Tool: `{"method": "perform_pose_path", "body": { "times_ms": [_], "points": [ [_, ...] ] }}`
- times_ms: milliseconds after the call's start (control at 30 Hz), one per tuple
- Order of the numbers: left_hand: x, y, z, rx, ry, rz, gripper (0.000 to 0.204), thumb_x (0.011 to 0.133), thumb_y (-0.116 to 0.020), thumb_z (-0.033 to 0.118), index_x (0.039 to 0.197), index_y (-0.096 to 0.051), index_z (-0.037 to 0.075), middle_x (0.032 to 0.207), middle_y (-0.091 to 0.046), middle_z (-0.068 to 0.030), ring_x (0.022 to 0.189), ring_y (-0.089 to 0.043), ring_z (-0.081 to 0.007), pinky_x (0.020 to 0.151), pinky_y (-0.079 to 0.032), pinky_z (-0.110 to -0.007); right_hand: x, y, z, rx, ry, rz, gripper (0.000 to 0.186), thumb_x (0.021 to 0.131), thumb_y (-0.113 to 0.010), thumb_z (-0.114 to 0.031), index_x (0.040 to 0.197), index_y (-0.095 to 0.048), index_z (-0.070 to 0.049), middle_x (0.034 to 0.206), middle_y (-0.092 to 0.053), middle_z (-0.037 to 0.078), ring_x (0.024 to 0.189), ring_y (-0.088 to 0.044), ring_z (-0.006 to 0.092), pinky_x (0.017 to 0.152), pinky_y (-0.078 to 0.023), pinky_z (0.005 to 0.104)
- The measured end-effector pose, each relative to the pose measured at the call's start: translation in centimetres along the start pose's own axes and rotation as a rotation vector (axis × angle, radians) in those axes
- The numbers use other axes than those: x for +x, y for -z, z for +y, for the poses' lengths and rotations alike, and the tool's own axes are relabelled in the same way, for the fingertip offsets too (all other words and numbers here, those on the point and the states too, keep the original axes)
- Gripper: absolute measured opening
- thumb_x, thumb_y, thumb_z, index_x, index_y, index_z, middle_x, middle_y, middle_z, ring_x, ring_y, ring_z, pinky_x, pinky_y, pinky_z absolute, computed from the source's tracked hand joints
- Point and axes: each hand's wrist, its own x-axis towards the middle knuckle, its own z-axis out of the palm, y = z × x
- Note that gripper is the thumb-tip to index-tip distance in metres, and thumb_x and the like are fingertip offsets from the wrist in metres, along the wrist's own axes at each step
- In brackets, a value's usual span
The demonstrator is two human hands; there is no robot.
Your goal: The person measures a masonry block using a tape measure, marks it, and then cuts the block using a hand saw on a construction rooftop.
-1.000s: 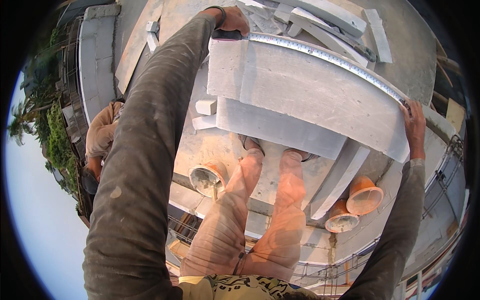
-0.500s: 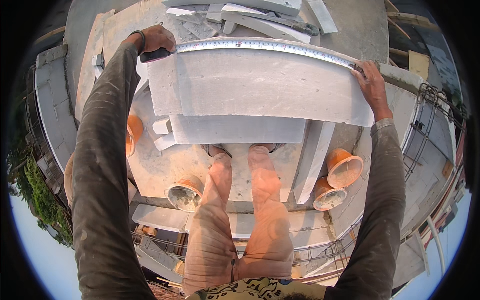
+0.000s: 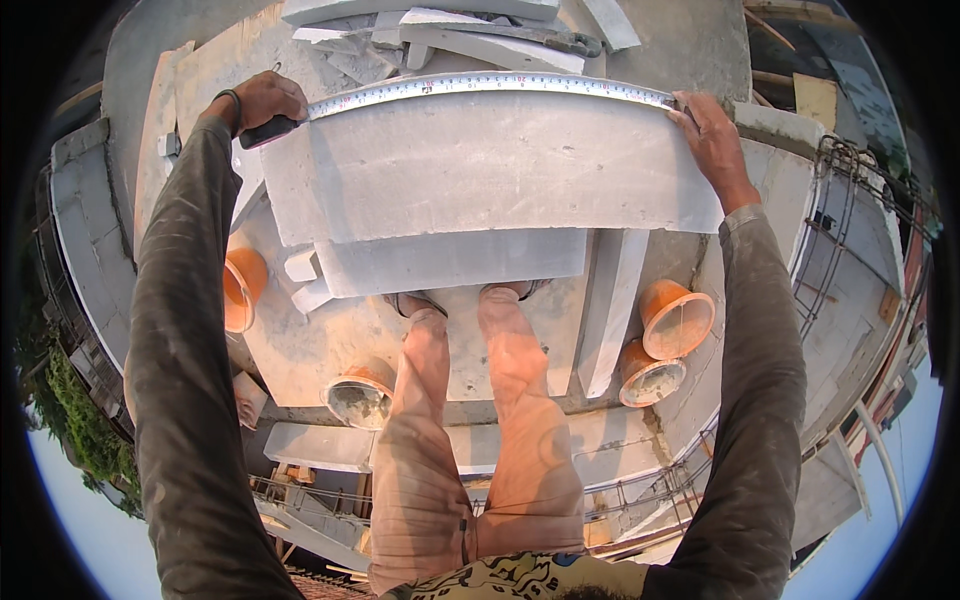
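Observation:
Across the far edge of a large pale grey lightweight concrete block (image 3: 490, 170) runs the stretched white blade of a tape measure (image 3: 490, 84). Its dark case (image 3: 268, 132) is held by my left hand (image 3: 268, 100) at the block's far left corner, fingers closed round it. My right hand (image 3: 712, 140) pinches the blade's end near the far right corner, with the fingers resting on the block. A second pale block (image 3: 460, 262) lies under the near side of the large one, in front of my feet.
Broken block pieces (image 3: 480, 42) and a dark-handled tool (image 3: 570, 42) lie beyond the block. Orange buckets stand at left (image 3: 242, 288), near my leg (image 3: 362, 392) and at right (image 3: 678, 318). A long narrow slab (image 3: 612, 310) lies right of my feet, and rebar (image 3: 835, 200) farther right.
The whole view has shifted, so the block, tape and hands appear farther left. Both hands keep their hold, and the tape stays stretched along the block's far edge.

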Motion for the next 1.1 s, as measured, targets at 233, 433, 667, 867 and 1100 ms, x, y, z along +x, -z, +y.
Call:
{"method": "perform_pose_path", "body": {
  "times_ms": [233,433,667,867,1100],
  "points": [
    [0.1,-0.5,-0.9,0.008,0.029,0.063,0.032,0.073,-0.070,0.023,0.100,-0.078,0.008,0.094,-0.074,-0.0088,0.081,-0.066,-0.0219,0.080,-0.053,-0.036,1.4,0.6,-0.2,-0.046,0.013,-0.023,0.029,0.094,-0.067,-0.023,0.117,-0.065,-0.005,0.107,-0.066,0.014,0.098,-0.064,0.0366,0.086,-0.052,0.0437],
    [0.0,-0.5,0.9,0.117,-0.016,0.062,0.026,0.077,-0.069,0.021,0.096,-0.076,0.004,0.088,-0.072,-0.0067,0.083,-0.065,-0.0170,0.081,-0.050,-0.031,0.0,0.6,1.3,-0.063,0.018,-0.072,0.030,0.093,-0.068,-0.021,0.119,-0.066,-0.006,0.112,-0.068,0.015,0.101,-0.065,0.0371,0.088,-0.053,0.0440],
    [-0.6,-0.6,-0.1,0.059,-0.041,0.057,0.027,0.077,-0.069,0.022,0.096,-0.076,0.005,0.086,-0.072,-0.0063,0.081,-0.065,-0.0168,0.080,-0.051,-0.031,-0.8,0.1,0.2,-0.010,0.028,-0.130,0.029,0.093,-0.067,-0.020,0.119,-0.065,-0.006,0.114,-0.066,0.016,0.106,-0.063,0.0363,0.090,-0.052,0.0438],
    [0.6,-1.1,-0.1,0.036,0.043,0.081,0.032,0.077,-0.071,0.025,0.103,-0.077,0.006,0.094,-0.073,-0.0078,0.082,-0.067,-0.0200,0.079,-0.053,-0.034,0.9,-0.1,1.7,-0.049,-0.111,-0.081,0.030,0.096,-0.064,-0.018,0.124,-0.063,-0.006,0.117,-0.065,0.016,0.105,-0.064,0.0345,0.092,-0.051,0.0436],
    [-0.8,-0.8,0.6,0.109,0.017,0.080,0.029,0.077,-0.071,0.022,0.102,-0.078,0.010,0.095,-0.073,-0.0070,0.085,-0.068,-0.0200,0.082,-0.053,-0.034,0.8,-1.1,2.8,-0.113,0.001,-0.103,0.032,0.098,-0.063,-0.017,0.127,-0.061,-0.005,0.120,-0.064,0.017,0.106,-0.064,0.0349,0.092,-0.051,0.0427]
  ]
}}
